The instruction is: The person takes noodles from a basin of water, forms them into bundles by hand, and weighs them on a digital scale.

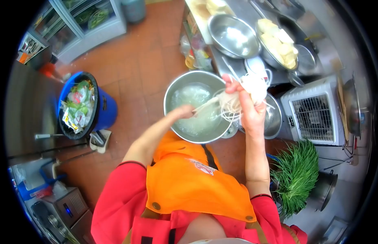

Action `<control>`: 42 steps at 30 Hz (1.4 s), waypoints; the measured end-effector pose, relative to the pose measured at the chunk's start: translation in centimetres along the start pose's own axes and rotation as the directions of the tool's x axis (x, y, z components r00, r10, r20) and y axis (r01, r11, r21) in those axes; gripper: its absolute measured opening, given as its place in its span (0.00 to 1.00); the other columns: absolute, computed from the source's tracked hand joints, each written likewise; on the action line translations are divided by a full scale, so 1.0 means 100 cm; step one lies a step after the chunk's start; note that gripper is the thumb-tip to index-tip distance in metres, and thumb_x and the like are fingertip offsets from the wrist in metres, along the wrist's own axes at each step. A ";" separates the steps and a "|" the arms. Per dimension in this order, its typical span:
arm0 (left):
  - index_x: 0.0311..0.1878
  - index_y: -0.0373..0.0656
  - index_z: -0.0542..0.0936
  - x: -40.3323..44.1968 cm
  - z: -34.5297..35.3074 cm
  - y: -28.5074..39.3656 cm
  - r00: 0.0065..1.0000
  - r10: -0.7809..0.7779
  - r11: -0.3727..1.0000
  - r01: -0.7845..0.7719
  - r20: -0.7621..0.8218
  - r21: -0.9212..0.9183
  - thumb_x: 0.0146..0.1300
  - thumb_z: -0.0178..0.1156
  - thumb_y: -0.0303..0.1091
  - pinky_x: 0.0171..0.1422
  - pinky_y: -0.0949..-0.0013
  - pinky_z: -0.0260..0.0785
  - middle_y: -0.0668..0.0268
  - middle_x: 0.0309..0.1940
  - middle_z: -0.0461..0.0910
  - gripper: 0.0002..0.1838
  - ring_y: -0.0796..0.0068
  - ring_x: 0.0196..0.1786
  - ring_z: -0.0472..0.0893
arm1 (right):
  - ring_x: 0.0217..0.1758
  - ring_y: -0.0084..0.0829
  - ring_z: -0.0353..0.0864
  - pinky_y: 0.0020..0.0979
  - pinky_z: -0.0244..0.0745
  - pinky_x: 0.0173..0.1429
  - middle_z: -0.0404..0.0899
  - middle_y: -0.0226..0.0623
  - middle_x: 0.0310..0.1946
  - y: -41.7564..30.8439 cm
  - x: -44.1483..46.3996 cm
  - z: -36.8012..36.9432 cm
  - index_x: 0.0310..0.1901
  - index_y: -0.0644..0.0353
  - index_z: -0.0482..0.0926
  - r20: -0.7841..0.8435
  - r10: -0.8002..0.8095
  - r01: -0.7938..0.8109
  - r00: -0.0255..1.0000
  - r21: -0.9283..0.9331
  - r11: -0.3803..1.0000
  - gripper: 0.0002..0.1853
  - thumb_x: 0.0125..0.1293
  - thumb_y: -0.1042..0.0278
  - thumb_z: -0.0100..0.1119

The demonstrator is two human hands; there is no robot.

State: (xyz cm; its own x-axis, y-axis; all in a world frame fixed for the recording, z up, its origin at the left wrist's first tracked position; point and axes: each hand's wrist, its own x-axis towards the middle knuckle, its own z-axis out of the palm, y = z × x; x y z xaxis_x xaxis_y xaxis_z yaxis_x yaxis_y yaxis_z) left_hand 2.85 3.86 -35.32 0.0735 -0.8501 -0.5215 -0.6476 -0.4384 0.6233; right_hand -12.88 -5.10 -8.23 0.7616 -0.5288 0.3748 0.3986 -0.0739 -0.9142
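A large round metal pot [169,91] of cloudy water stands in front of my orange apron. Over its right rim, my right hand [246,101] grips a big bundle of long white noodles [230,106], with loose ends looping out above and to the side. From that bundle a stretched strip of strands runs left across the pot. My left hand [185,112] is closed on the left end of this strip, above the water. Some of the left fingers are hidden from view.
At upper right, a metal counter holds a steel bowl [234,35] and a pan of pale yellow chunks [278,44]. A grey heater [315,110] and green chives [296,177] lie right. A blue bin [107,107] of scraps stands left on the tiled floor [144,53].
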 end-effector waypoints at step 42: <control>0.56 0.42 0.76 -0.063 -0.051 0.092 0.901 0.431 0.660 -0.284 0.041 -0.696 0.66 0.58 0.36 0.41 0.75 0.66 0.71 0.35 0.75 0.17 0.82 0.36 0.71 | 0.41 0.23 0.80 0.27 0.73 0.41 0.83 0.34 0.34 0.088 0.008 -0.053 0.39 0.64 0.82 -0.207 0.145 -0.222 0.968 -0.428 0.876 0.10 0.67 0.66 0.58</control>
State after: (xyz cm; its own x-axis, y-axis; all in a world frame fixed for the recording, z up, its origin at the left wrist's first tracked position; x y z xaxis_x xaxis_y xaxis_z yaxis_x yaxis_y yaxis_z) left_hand 0.30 3.68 -23.35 -0.2444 -0.9431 -0.2252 0.0795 -0.2510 0.9647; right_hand -11.49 -10.69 -16.79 0.6891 -0.6970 0.1985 -0.0392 -0.3093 -0.9502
